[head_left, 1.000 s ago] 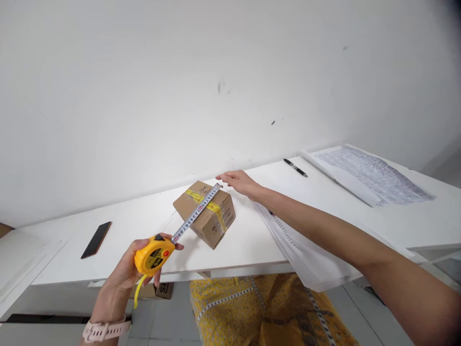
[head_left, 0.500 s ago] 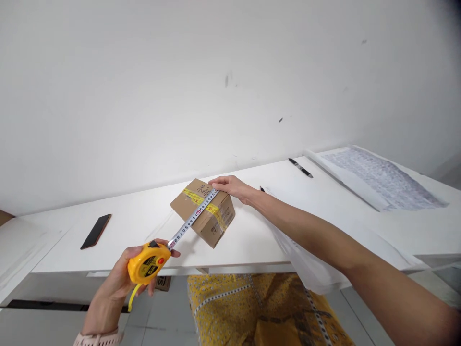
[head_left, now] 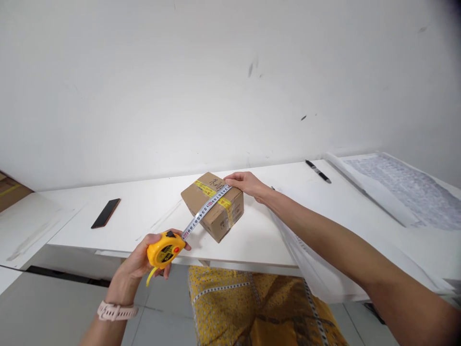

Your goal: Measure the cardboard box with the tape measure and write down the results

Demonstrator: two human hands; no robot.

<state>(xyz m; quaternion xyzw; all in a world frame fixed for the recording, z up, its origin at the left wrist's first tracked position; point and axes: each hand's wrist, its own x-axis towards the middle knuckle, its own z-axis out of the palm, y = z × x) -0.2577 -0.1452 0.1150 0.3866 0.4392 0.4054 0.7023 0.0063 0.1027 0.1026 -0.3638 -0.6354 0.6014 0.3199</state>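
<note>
Left hand: Your left hand, lower left of the frame, has its grip closed around a yellow tape measure; a pink band circles the wrist.
Blade: The metal blade extends from the case toward the upper right and crosses the top of the box.
Right hand: Your right hand, right of centre, has its fingertips at the blade's far end, by the box's top edge; whether this grip pinches or only presses, you cannot tell from this view.
Box: The cardboard box sits at the centre of the frame on the white table, with yellow tape across its top and dark handwriting near its far edge.
Table, left: A dark flat slab lies well apart from the box.
Table, right: A pen lies beyond your right forearm, near a closely written sheet.
Lower centre: Yellow patterned fabric shows below the table edge.
</note>
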